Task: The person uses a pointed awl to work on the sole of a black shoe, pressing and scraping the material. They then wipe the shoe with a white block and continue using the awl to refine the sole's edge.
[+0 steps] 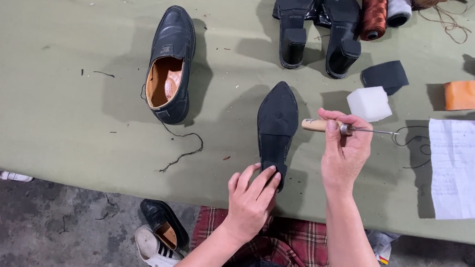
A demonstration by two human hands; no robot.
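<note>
The head view shows the left hand (251, 196) pressing with flat, spread fingers on the heel end of a black pointed shoe (277, 127), which lies sole up near the front edge of the green cloth-covered worktop (60, 113). Just beside it, the right hand (345, 150) has its fingers closed around a wooden-handled awl (335, 126) with dark thread (416, 143) at the tip. No stitches are visible on this sole, so the sewing seems hardly begun; farther away lie a black leather loafer (170, 65) with a loose thread and a pair of black heeled shoes (316, 26).
</note>
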